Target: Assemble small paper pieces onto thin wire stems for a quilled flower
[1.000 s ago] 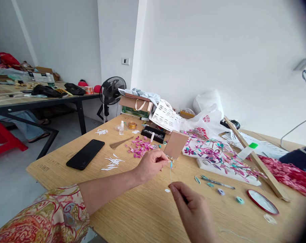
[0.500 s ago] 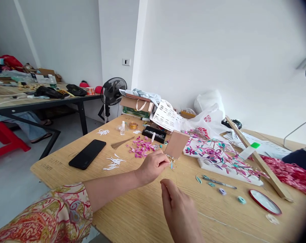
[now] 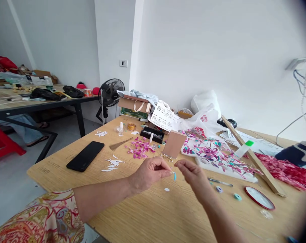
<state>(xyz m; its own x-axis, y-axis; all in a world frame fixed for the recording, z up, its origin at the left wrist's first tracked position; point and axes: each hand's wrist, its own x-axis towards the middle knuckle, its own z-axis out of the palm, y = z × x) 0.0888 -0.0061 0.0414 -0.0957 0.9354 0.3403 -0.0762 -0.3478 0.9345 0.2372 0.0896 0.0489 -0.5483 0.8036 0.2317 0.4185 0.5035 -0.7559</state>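
Observation:
Over the middle of the wooden table (image 3: 132, 209), my left hand (image 3: 153, 172) pinches a small blue piece (image 3: 175, 176) that hangs at its fingertips. Close beside it on the right, my right hand (image 3: 193, 173) has thumb and forefinger pressed together; anything between them is too small to make out. A small white disc (image 3: 166, 189) lies on the table below the hands. Just behind them a brown block (image 3: 173, 145) stands tilted, with small beads at its foot. Pink petals (image 3: 140, 147) and white slivers (image 3: 112, 164) lie to the left.
A black phone (image 3: 85, 156) lies at the left. Behind are a small bottle (image 3: 121, 129) and a black tray (image 3: 152, 134). Pink flower sprays (image 3: 218, 152), a wooden bar (image 3: 254, 157), thread spools (image 3: 237, 196) and a red-rimmed oval (image 3: 259, 197) occupy the right.
My right hand has moved up and forward, close to my left hand's fingertips. The blue piece now hangs at my left fingertips, and the white disc shows on the table. The view has shifted slightly right.

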